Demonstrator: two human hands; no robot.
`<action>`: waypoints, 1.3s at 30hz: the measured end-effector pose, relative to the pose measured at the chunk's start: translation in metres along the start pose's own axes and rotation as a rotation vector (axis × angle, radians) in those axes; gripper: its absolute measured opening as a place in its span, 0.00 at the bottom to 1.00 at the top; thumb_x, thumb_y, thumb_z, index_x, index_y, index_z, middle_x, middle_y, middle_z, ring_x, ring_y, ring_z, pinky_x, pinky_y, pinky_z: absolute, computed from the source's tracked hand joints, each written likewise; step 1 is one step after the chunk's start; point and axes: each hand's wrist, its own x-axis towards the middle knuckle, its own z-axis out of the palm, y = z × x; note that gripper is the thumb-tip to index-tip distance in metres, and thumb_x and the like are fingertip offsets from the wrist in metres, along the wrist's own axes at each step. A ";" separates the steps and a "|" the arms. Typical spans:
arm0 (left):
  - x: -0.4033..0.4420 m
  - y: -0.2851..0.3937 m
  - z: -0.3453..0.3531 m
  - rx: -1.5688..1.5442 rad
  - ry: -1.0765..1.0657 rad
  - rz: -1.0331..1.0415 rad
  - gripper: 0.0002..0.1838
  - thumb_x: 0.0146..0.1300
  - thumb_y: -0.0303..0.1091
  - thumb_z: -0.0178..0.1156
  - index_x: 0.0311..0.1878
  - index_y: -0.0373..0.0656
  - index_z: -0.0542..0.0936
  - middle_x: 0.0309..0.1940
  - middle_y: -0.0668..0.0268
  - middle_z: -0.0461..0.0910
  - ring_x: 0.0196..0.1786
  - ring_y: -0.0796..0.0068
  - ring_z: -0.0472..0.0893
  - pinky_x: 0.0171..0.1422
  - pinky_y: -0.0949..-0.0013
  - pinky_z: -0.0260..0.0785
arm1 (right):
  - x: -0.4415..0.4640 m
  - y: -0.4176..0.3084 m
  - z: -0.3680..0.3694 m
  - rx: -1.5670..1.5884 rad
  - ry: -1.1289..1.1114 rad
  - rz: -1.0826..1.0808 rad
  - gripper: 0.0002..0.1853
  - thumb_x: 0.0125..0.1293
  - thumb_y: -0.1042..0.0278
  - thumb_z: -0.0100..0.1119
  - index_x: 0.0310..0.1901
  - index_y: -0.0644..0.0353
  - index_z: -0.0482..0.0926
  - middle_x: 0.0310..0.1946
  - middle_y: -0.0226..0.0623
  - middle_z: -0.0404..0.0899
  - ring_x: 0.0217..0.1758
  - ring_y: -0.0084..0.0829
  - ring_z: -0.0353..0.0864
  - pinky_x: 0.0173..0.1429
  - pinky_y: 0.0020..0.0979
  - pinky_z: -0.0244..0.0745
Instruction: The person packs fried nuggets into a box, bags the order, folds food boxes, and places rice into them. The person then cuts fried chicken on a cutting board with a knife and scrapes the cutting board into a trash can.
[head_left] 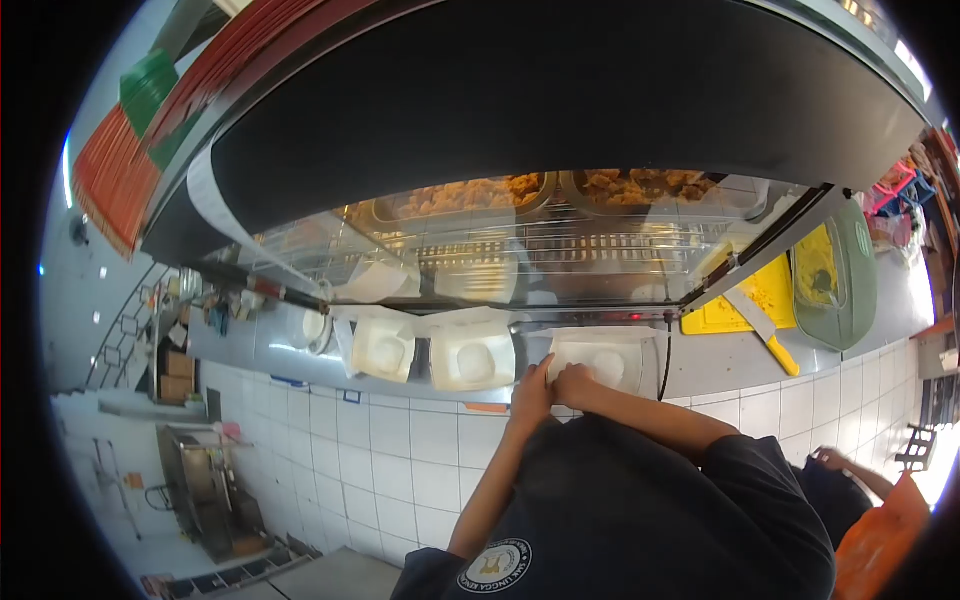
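White tiles (390, 440) and a steel counter (265, 350) before me.
To my left I see a pale wall (75, 330) and a metal unit (190, 480); to my right, a dark chair (915, 448) stands near strong light (940, 485) (bright enough to wash out the edge).

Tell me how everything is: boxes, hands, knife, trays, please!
Left box: open, white mound inside
Middle box: open, white mound inside
Right box: open, white mound inside
Left hand: at right box, grip unclear
Right hand: beside it, grip unclear
Knife: lying partly on yellow board
Trays: holding browned food
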 end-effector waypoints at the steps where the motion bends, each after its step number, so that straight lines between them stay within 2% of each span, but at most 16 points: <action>1: 0.002 0.001 -0.002 -0.023 0.002 -0.006 0.33 0.62 0.29 0.64 0.71 0.56 0.71 0.45 0.53 0.79 0.44 0.49 0.82 0.49 0.51 0.75 | -0.003 0.005 -0.009 0.000 -0.015 -0.005 0.22 0.69 0.59 0.54 0.59 0.61 0.81 0.48 0.42 0.87 0.52 0.43 0.87 0.53 0.44 0.81; 3: 0.002 -0.002 0.001 -0.068 0.044 0.019 0.30 0.63 0.30 0.65 0.69 0.56 0.74 0.43 0.56 0.79 0.40 0.54 0.83 0.46 0.55 0.75 | -0.013 0.021 -0.011 0.089 0.097 0.057 0.20 0.69 0.61 0.54 0.56 0.61 0.83 0.50 0.41 0.87 0.52 0.44 0.86 0.53 0.43 0.81; 4: 0.000 0.000 0.003 -0.099 0.042 -0.023 0.28 0.63 0.30 0.65 0.68 0.55 0.75 0.44 0.56 0.79 0.41 0.53 0.83 0.47 0.53 0.75 | -0.020 0.031 -0.006 0.138 0.151 0.090 0.19 0.68 0.62 0.54 0.55 0.61 0.84 0.50 0.40 0.87 0.52 0.45 0.86 0.53 0.43 0.81; 6: -0.003 0.005 -0.001 -0.153 0.038 -0.110 0.26 0.62 0.30 0.65 0.65 0.53 0.77 0.45 0.56 0.78 0.45 0.49 0.82 0.50 0.49 0.74 | -0.025 0.074 0.031 0.260 0.483 -0.117 0.19 0.68 0.66 0.52 0.57 0.64 0.83 0.45 0.44 0.87 0.41 0.42 0.88 0.46 0.39 0.82; 8: -0.007 0.013 -0.006 -0.124 0.095 -0.094 0.24 0.62 0.30 0.66 0.62 0.51 0.78 0.45 0.56 0.78 0.47 0.51 0.81 0.52 0.50 0.74 | -0.091 0.082 -0.030 1.006 0.085 -0.107 0.21 0.70 0.71 0.50 0.62 0.66 0.79 0.35 0.41 0.85 0.28 0.29 0.82 0.34 0.30 0.77; 11: -0.009 0.017 0.003 -0.055 0.226 -0.003 0.22 0.60 0.29 0.67 0.59 0.48 0.80 0.44 0.56 0.77 0.48 0.52 0.80 0.53 0.53 0.73 | -0.140 0.104 -0.027 1.665 0.018 -0.170 0.20 0.74 0.70 0.52 0.63 0.67 0.78 0.30 0.35 0.81 0.22 0.18 0.71 0.23 0.23 0.67; 14: -0.002 0.026 0.009 0.014 0.309 0.073 0.18 0.58 0.28 0.68 0.54 0.45 0.82 0.45 0.55 0.74 0.52 0.50 0.76 0.56 0.53 0.70 | -0.177 0.108 -0.022 2.036 0.113 -0.271 0.19 0.76 0.71 0.49 0.64 0.70 0.76 0.26 0.30 0.75 0.20 0.17 0.66 0.20 0.19 0.59; 18: 0.010 0.041 0.013 0.066 0.332 0.133 0.15 0.58 0.29 0.69 0.50 0.45 0.82 0.45 0.56 0.72 0.52 0.51 0.74 0.57 0.52 0.69 | -0.224 0.108 -0.023 2.221 0.220 -0.475 0.19 0.77 0.73 0.47 0.64 0.73 0.75 0.24 0.31 0.74 0.18 0.16 0.64 0.20 0.19 0.58; 22: 0.017 0.051 0.016 0.106 0.286 0.199 0.16 0.58 0.29 0.69 0.50 0.45 0.82 0.47 0.57 0.74 0.51 0.52 0.75 0.56 0.53 0.71 | -0.259 0.109 -0.019 2.207 0.353 -0.543 0.18 0.77 0.73 0.48 0.62 0.73 0.77 0.20 0.31 0.73 0.18 0.16 0.65 0.21 0.18 0.59; 25: 0.020 0.056 0.018 0.105 0.256 0.231 0.15 0.59 0.30 0.69 0.50 0.45 0.82 0.46 0.57 0.74 0.51 0.52 0.75 0.56 0.53 0.70 | -0.278 0.119 -0.008 2.141 0.390 -0.445 0.17 0.76 0.71 0.51 0.59 0.70 0.80 0.21 0.31 0.75 0.19 0.15 0.66 0.23 0.18 0.63; 28: 0.021 0.059 0.017 0.081 0.244 0.251 0.14 0.60 0.30 0.68 0.49 0.44 0.82 0.46 0.57 0.75 0.51 0.52 0.75 0.56 0.53 0.70 | -0.280 0.157 0.047 1.557 0.295 0.086 0.14 0.72 0.66 0.59 0.52 0.65 0.84 0.23 0.36 0.80 0.21 0.24 0.75 0.26 0.28 0.71; 31: 0.017 0.058 0.016 0.081 0.250 0.269 0.12 0.61 0.31 0.68 0.48 0.43 0.82 0.45 0.57 0.75 0.51 0.52 0.76 0.56 0.53 0.70 | -0.288 0.174 0.098 0.362 0.340 0.730 0.11 0.65 0.61 0.67 0.40 0.62 0.86 0.26 0.42 0.84 0.26 0.40 0.82 0.33 0.40 0.76; 34: 0.016 0.059 0.017 0.063 0.248 0.271 0.12 0.61 0.32 0.68 0.48 0.43 0.82 0.45 0.57 0.75 0.51 0.52 0.75 0.56 0.54 0.69 | -0.286 0.208 0.107 0.649 0.918 0.639 0.13 0.60 0.59 0.70 0.30 0.62 0.84 0.29 0.45 0.85 0.35 0.51 0.84 0.41 0.46 0.77; 36: 0.016 0.057 0.018 0.047 0.232 0.267 0.12 0.61 0.32 0.68 0.48 0.43 0.82 0.44 0.57 0.75 0.51 0.52 0.75 0.57 0.53 0.69 | -0.277 0.240 0.069 0.879 0.818 0.788 0.13 0.58 0.58 0.69 0.31 0.61 0.84 0.32 0.46 0.86 0.38 0.53 0.84 0.46 0.44 0.79; 38: 0.017 0.058 0.019 0.074 0.230 0.340 0.13 0.62 0.32 0.68 0.49 0.42 0.82 0.42 0.58 0.75 0.47 0.55 0.77 0.53 0.56 0.70 | -0.254 0.262 0.015 0.751 0.949 0.965 0.17 0.58 0.56 0.68 0.41 0.61 0.83 0.35 0.51 0.85 0.41 0.55 0.84 0.48 0.47 0.79; 39: 0.018 0.061 0.019 0.089 0.227 0.379 0.13 0.62 0.32 0.68 0.49 0.42 0.82 0.41 0.59 0.74 0.44 0.57 0.77 0.51 0.57 0.71 | -0.232 0.269 0.003 0.658 1.108 0.952 0.18 0.60 0.56 0.66 0.45 0.61 0.81 0.35 0.53 0.84 0.40 0.56 0.84 0.46 0.50 0.77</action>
